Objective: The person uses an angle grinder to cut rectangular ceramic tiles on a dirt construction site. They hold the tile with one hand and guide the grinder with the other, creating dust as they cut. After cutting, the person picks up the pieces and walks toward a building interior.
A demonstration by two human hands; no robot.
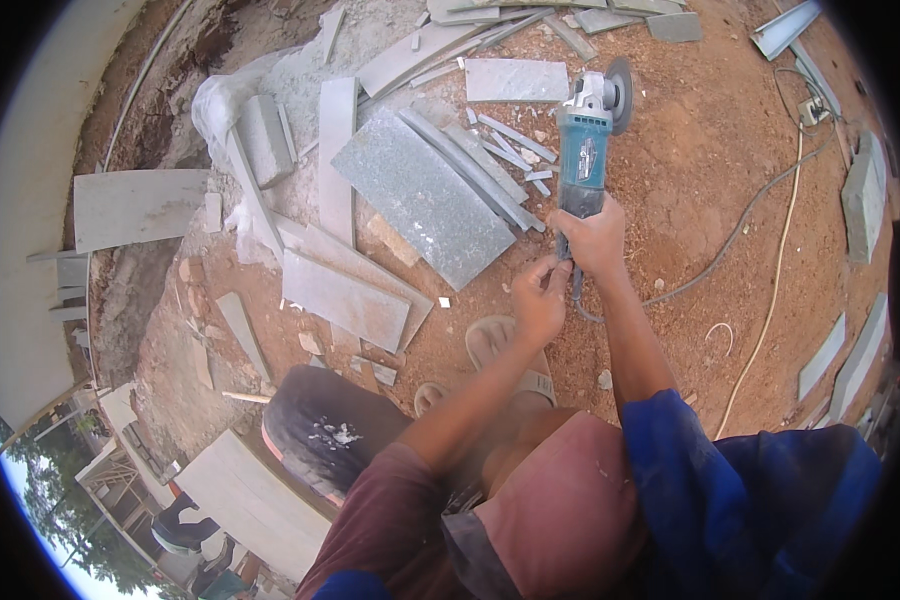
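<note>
A teal angle grinder (583, 150) points away from me, its grey cutting disc at the far right of its head. My right hand (595, 235) is wrapped round the black rear handle. Close beside it, my left hand (540, 300) has its fingers pinched at the handle's rear end, by the cord; what exactly they grip is too small to make out. The dark power cord (705, 275) loops from the grinder to the right. Just left of the grinder lies a large grey stone slab (425, 195), with narrow cut strips (511, 141) next to it.
More stone slabs and offcuts (345, 300) lie on the reddish dirt to the left, near crumpled plastic sheeting (225, 105). A pale cable (770, 320) runs along the right to a socket box (813, 110). My sandalled foot (490, 340) stands below my hands. Another person (185, 525) is at lower left.
</note>
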